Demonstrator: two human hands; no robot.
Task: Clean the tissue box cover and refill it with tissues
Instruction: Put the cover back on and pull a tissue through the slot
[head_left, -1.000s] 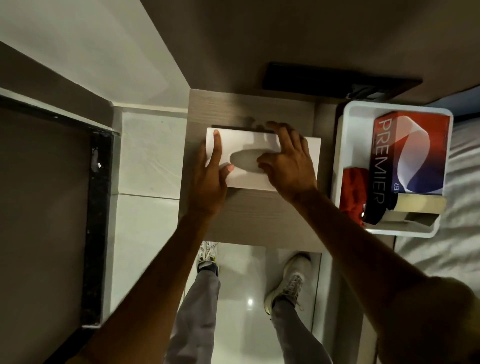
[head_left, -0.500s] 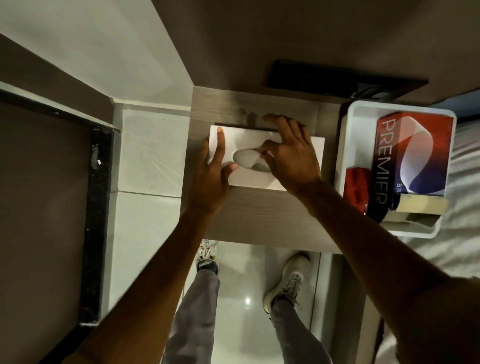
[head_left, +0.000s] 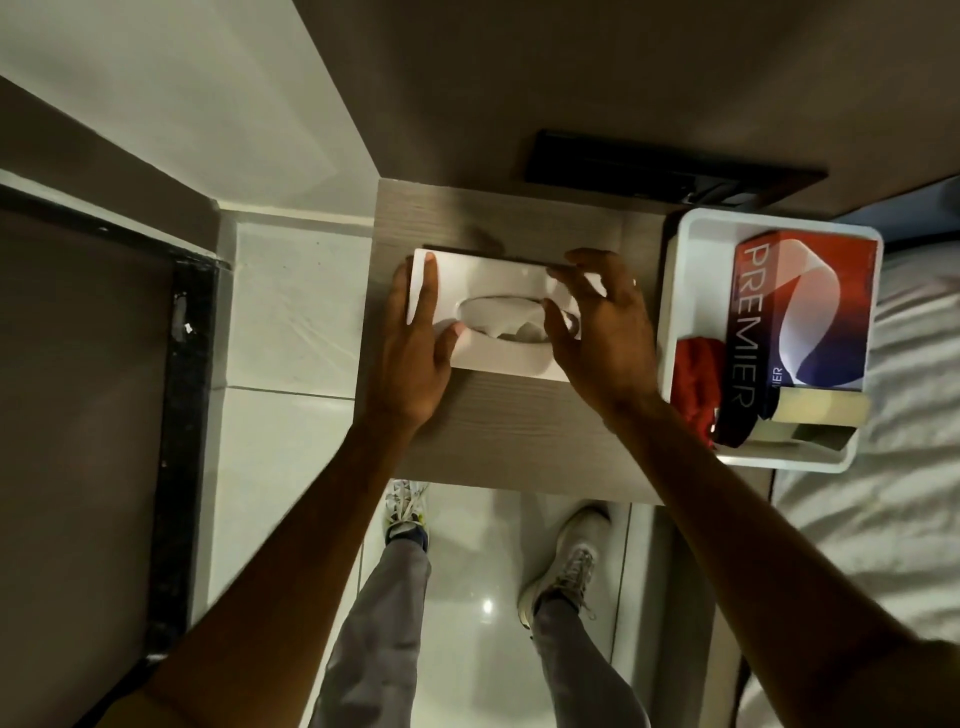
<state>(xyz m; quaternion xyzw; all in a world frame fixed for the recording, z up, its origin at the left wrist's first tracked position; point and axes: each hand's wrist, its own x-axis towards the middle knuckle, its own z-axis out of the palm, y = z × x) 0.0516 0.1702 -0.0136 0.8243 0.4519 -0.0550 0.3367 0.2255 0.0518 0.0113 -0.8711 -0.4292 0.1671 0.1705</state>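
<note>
So the white tissue box cover (head_left: 498, 317) is pinned from its left end by the left hand (head_left: 415, 353), fingers laid flat and spread along the top with the thumb tucked at the rim of the oval slot, nothing actually being pinched there, probably so the cover can't slide or lift while the other hand works. At the slot's right end the right hand (head_left: 605, 332) is held loosely spread, thumb and forefinger brought close together right where a bit of tissue (head_left: 506, 325) is poking up; whether the tissue is actually caught between them can't be told, it's too dim and partly hidden. The cover is parked toward the back edge of the small wooden nightstand (head_left: 519, 426), roughly centred, with a thin dark strip showing just behind it, maybe its base. Tissue already in the slot suggests the refill is mostly done and the first sheet is just being teased up. Just beside the nightstand's right edge a white tray (head_left: 691, 270) is kept within reach, holding a red-and-blue PREMIER tissue box (head_left: 810, 312), a red cloth (head_left: 693, 384) and a beige block that could be a sponge (head_left: 821, 410), presumably the cleaning kit. Bed linen (head_left: 893, 467) is seen further right.
</note>
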